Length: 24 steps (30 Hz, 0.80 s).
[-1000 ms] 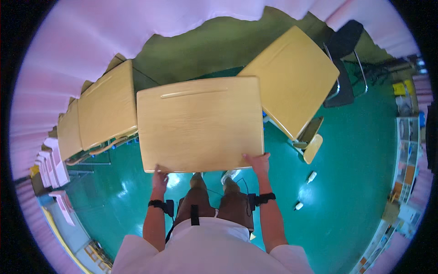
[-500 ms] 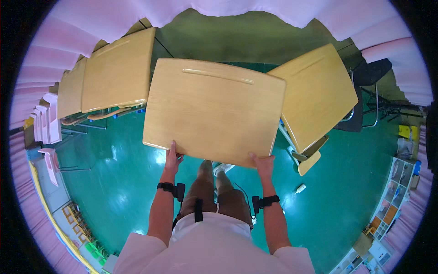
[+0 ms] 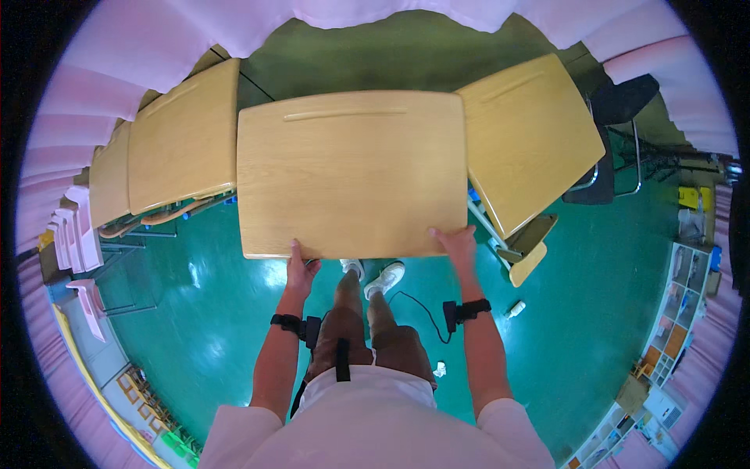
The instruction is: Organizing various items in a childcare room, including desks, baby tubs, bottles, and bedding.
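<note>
A light wooden desk with a pencil groove along its far edge fills the middle of the view. My left hand grips its near edge at the left corner. My right hand grips the same edge near the right corner, fingers over the top. Black bands sit on both my wrists. My legs and white shoes show below the desk on the green floor.
A similar desk stands to the left, with more behind it. Another desk is angled to the right, a chair seat below it. A black chair and shelves stand far right. Pink curtains ring the back.
The desk has swung from tilted to square between the two neighbouring desks, and sits closer to the right one. Both hands keep their grip on the near edge.
</note>
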Each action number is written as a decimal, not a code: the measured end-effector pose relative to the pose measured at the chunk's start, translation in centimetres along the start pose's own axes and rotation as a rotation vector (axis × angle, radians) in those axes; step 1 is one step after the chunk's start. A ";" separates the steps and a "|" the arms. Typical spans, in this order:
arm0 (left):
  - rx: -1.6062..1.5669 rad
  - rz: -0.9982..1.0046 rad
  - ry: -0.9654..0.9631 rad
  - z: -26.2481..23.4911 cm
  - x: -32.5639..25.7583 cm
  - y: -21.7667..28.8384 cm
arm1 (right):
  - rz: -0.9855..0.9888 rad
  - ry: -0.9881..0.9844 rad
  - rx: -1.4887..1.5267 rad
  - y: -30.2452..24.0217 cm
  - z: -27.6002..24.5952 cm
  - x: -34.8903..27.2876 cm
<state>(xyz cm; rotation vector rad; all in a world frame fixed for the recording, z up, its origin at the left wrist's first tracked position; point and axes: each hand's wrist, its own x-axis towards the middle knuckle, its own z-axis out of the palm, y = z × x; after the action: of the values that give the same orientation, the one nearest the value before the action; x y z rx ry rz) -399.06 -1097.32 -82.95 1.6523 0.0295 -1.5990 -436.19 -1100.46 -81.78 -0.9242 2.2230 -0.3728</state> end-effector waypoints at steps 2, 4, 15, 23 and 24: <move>-0.026 0.012 -0.037 1.5 -0.1 0.6 | 0.005 0.013 -0.122 -1.7 -0.3 1.5; -0.068 0.040 -0.125 2.5 0.7 0.5 | -0.094 0.027 -0.066 -1.4 -0.9 4.0; -0.025 0.119 -0.064 6.6 4.7 5.8 | -0.512 0.218 -0.198 -8.2 0.5 6.0; -0.031 0.132 -0.123 8.2 6.6 7.6 | -0.895 0.322 -0.558 -12.2 3.9 6.7; -0.022 0.134 -0.122 8.4 7.1 8.1 | -0.905 0.342 -0.556 -12.8 3.9 7.2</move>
<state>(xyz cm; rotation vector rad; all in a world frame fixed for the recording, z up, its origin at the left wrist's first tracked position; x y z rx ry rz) -400.31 -1110.90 -83.55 1.5046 -0.1239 -1.5879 -430.58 -1114.55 -81.86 -2.3196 2.0985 -0.3203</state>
